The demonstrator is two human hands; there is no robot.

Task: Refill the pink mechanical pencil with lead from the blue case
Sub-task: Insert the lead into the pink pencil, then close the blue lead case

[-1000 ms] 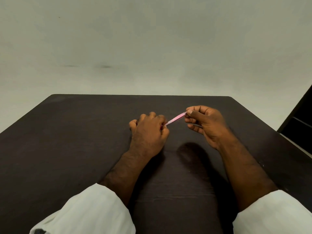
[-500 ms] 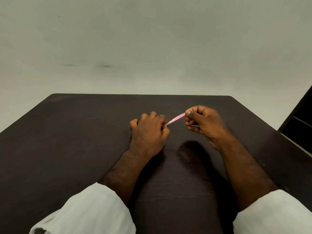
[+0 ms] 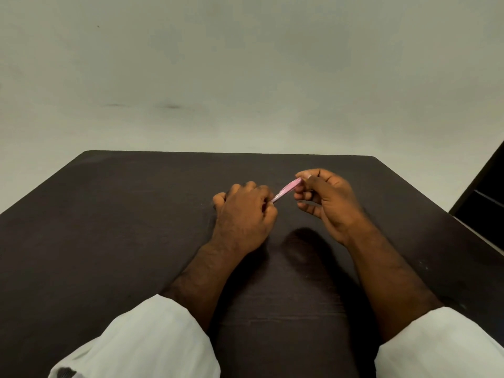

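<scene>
No legible text, label, brand, number or sign appears on any surface, including the pencil (image 3: 287, 190) held between the hands.

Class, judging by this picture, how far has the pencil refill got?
Done: the left hand has the pink pencil in its grip. In hand: the right hand pinches the pencil's far end; whether a cap or lead is there cannot be told. Left: the blue case is not in view, so loading is unconfirmed.

Pink pencil (image 3: 287, 190) between two hands.
</scene>
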